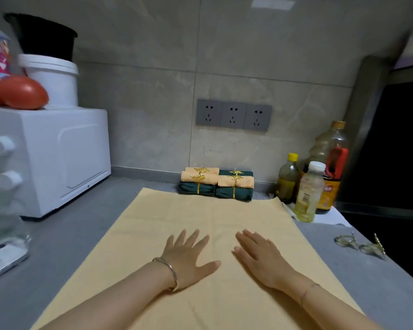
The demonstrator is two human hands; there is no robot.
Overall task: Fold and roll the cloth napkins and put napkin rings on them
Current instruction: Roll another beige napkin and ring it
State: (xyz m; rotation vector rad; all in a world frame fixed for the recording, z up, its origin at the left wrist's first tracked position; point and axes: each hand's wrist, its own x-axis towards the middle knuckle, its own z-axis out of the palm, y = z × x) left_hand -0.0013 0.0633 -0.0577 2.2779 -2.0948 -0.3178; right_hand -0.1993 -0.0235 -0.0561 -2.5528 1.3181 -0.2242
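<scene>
On the grey tabletop (86, 234), right of the white box-shaped microwave oven (57, 158), your left hand (188, 256) lies palm down on the pale yellow square cloth napkin (200, 215) spread flat at near centre. Your right hand (260, 256) lies flat beside it, each grip apart, fingers straight. The stack of rolled orange and dark green napkins (216, 184) in gold rings sits by the far wall, and loose gold metal napkin rings (360, 244) lie right of the cloth.
</scene>
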